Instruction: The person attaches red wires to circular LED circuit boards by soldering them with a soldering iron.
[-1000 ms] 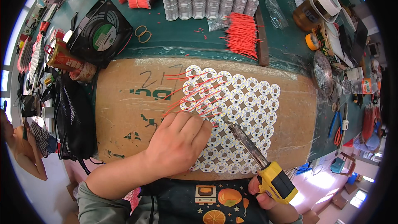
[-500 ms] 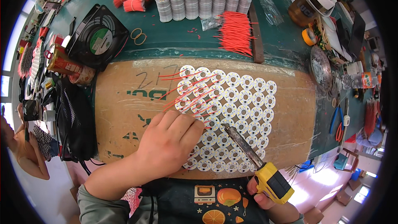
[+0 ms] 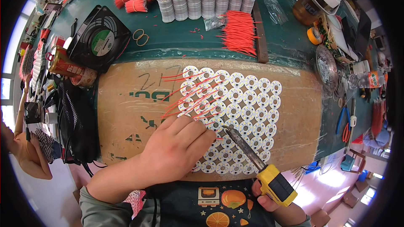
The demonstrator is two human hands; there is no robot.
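Observation:
A grid of round white LED boards (image 3: 246, 95) lies on a cardboard sheet (image 3: 122, 122) in front of me. Thin red wires (image 3: 173, 75) stick out leftward from several boards in the left columns. My left hand (image 3: 179, 145) is closed over the lower left boards, fingers pinched. A short red wire end (image 3: 218, 138) shows just right of its fingertips; the grip itself is hidden under the hand. In my right hand (image 3: 266, 201) is a yellow-handled soldering iron (image 3: 277, 185), its dark tip close to that wire end. Whether the tip touches a board I cannot tell.
Behind the cardboard lie a pile of red wires (image 3: 239, 33) and stacked round boards (image 3: 194, 8). A black fan (image 3: 86, 38) stands at the left, beside a can (image 3: 63, 62). At the right are a metal dish (image 3: 326, 69), pliers (image 3: 343, 120) and a jug (image 3: 307, 10). Another person (image 3: 31, 157) is far left.
My left hand has shifted slightly right, and a red wire end now shows beyond its fingertips. The soldering iron's tip has moved a little left, nearer to those fingers.

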